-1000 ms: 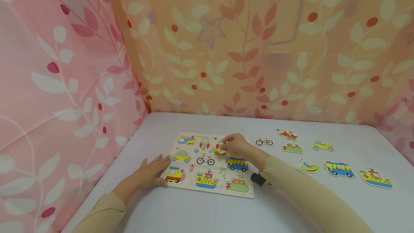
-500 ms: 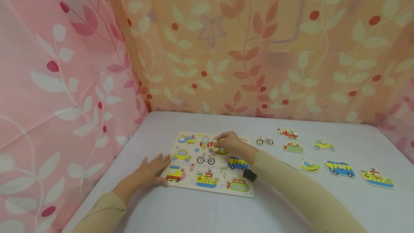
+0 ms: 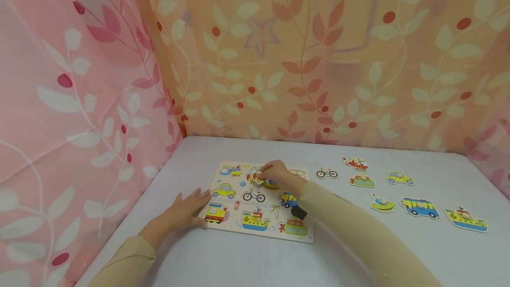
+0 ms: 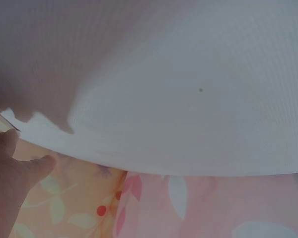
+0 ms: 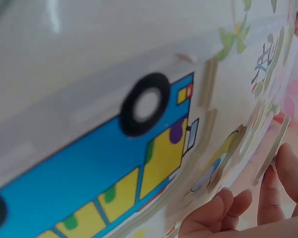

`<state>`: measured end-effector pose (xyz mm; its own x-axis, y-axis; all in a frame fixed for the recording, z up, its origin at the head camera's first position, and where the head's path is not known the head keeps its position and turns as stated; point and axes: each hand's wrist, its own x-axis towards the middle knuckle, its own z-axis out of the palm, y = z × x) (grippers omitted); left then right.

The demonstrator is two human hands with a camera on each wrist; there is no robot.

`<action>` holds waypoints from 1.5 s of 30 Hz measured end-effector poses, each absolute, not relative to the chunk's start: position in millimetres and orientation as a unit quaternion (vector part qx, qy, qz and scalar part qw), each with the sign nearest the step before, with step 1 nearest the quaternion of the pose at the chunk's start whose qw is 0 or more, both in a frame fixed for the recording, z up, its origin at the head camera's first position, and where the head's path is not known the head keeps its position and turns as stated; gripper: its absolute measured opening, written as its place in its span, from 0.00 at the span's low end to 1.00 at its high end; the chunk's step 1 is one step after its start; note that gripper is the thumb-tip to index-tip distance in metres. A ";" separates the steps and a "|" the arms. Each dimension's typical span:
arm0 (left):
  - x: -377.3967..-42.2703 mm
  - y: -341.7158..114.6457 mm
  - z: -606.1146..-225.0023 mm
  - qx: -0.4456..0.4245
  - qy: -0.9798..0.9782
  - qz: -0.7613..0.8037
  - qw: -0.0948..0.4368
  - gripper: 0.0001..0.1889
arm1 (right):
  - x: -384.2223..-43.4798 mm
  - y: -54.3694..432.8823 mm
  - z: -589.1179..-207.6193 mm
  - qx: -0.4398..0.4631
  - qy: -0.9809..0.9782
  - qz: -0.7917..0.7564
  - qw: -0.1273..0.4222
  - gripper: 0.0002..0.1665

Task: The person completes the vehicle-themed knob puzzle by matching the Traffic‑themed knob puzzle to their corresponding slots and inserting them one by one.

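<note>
A thin piece (image 5: 275,145) was held by the right hand (image 3: 276,172) over the twelve o'clock part of the board (image 3: 275,234), close to the printed rocket (image 3: 250,176); whether the two touched could not be told. It was pinched between thumb and fingertips, the grip drawn nearly closed, and from the right wrist it was seen almost edge-on, so its design could not be clearly made out. By its slim, flat edge it was judged light, stiff and not easily broken, though its face might prove slippery. On the loose bus (image 3: 419,209), well apart towards three o'clock, a small knob (image 3: 419,206) was seen near the middle; if one was also borne by the held piece, that was judged the best hold, taken lightly so that the outline was left free. At nine o'clock nothing was grasped by the left hand (image 3: 188,210), whose fingers were spread at the board's edge.
</note>
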<state>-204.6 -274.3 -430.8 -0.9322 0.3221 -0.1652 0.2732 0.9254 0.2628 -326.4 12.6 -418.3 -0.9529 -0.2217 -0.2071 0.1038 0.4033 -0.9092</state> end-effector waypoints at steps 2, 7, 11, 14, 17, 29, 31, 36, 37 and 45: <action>-204.7 -274.4 -430.1 0.154 0.975 0.120 0.104 0.48 | -327.8 10.6 -418.9 -0.041 0.828 -0.540 0.145 0.09; -204.5 -274.9 -428.6 0.157 0.974 0.125 0.104 0.47 | -330.6 5.5 -420.7 -0.040 0.829 -0.540 0.142 0.09; -204.6 -275.3 -428.5 0.159 0.973 0.129 0.106 0.48 | -332.1 1.6 -421.3 -0.030 0.830 -0.538 0.145 0.07; -204.9 -275.5 -429.3 0.159 0.973 0.131 0.107 0.48 | -332.2 -1.0 -420.3 -0.026 0.834 -0.531 0.146 0.07; -205.0 -275.4 -429.8 0.157 0.973 0.130 0.107 0.48 | -331.4 -2.5 -418.7 -0.023 0.842 -0.520 0.144 0.08; -204.1 -274.2 -430.2 0.149 0.974 0.129 0.108 0.48 | -333.2 -14.6 -417.7 -0.004 0.897 -0.426 0.119 0.08; -204.2 -274.6 -430.0 0.150 0.975 0.128 0.108 0.48 | -334.4 -15.1 -417.8 -0.011 0.900 -0.417 0.123 0.08; -204.0 -273.9 -429.0 0.149 0.975 0.122 0.110 0.48 | -335.9 -14.3 -418.8 -0.039 0.915 -0.377 0.139 0.11; -203.9 -273.6 -428.9 0.148 0.975 0.122 0.110 0.48 | -335.9 -13.5 -419.2 -0.042 0.914 -0.377 0.143 0.12; -205.6 -271.9 -425.6 0.144 0.974 0.125 0.118 0.48 | -333.5 3.7 -421.3 -0.051 0.845 -0.508 0.161 0.19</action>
